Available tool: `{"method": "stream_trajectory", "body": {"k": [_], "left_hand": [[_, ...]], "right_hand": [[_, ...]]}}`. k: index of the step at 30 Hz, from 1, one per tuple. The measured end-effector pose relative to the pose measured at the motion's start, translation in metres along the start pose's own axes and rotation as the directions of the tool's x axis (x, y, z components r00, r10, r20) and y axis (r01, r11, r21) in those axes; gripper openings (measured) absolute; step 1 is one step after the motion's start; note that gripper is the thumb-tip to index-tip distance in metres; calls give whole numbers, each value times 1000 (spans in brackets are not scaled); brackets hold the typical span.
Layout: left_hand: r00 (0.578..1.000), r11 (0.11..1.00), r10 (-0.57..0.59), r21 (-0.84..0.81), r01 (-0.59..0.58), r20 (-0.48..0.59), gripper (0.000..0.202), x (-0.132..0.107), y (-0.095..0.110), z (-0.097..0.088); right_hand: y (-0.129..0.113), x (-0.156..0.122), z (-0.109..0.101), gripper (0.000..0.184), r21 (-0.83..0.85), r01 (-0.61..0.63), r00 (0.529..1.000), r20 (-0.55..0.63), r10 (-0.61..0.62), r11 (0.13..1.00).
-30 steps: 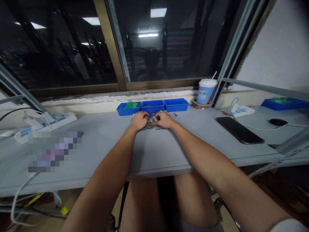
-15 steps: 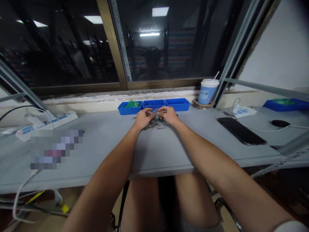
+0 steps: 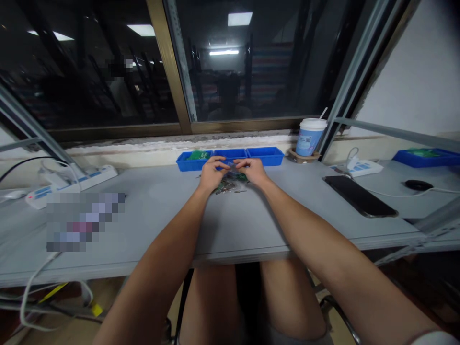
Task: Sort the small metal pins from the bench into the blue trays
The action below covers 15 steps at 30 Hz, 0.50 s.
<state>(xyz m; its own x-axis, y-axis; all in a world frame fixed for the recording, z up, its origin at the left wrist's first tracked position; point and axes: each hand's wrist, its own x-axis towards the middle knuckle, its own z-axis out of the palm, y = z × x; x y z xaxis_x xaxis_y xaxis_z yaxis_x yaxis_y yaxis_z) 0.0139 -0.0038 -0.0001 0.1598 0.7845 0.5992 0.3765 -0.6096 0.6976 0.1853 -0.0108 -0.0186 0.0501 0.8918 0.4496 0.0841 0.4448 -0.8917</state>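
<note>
Both hands meet over the desk, in front of the blue bins. A small clear plastic bag (image 3: 233,166) is stretched between them. My left hand (image 3: 213,174) pinches its left side with fingertips closed. Gripping the right side is my right hand (image 3: 253,171), its thumb and fingers also closed. Below the hands lies a loose pile of small thin metal pins (image 3: 225,187), with one pin (image 3: 240,191) apart at the right. Some green bits (image 3: 243,177) show beside the pile. What the bag contains is too small to make out.
Three blue bins (image 3: 268,156) stand at the back, the left one holding green packets (image 3: 199,155). A lidded paper cup (image 3: 311,138), a black phone (image 3: 359,195) and a power strip (image 3: 361,167) are at the right. Another power strip (image 3: 88,181) lies left.
My hands stay at nearly the same spot, with the fingers shifting slightly on the bag. The bag between them looks less bunched up. The view has moved a little.
</note>
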Motion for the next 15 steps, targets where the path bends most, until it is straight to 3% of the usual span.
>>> {"method": "stream_trajectory", "body": {"k": [4,8,11,15], "left_hand": [[995,993,-80,-77,84,58,4,-2,2,2],[977,959,-195,-192,208,81,27,-3,4,5],[975,953,-217,-207,224,57,39,-2,3,7],[983,978,-179,-106,182,37,21,-1,0,8]], "right_hand": [[1,0,2,10,40,-59,998,-7,59,997],[0,-1,3,27,35,-136,991,-6,136,990],[-1,0,4,32,31,-171,985,-7,172,985],[1,1,4,29,23,-172,985,-14,173,985]]}}
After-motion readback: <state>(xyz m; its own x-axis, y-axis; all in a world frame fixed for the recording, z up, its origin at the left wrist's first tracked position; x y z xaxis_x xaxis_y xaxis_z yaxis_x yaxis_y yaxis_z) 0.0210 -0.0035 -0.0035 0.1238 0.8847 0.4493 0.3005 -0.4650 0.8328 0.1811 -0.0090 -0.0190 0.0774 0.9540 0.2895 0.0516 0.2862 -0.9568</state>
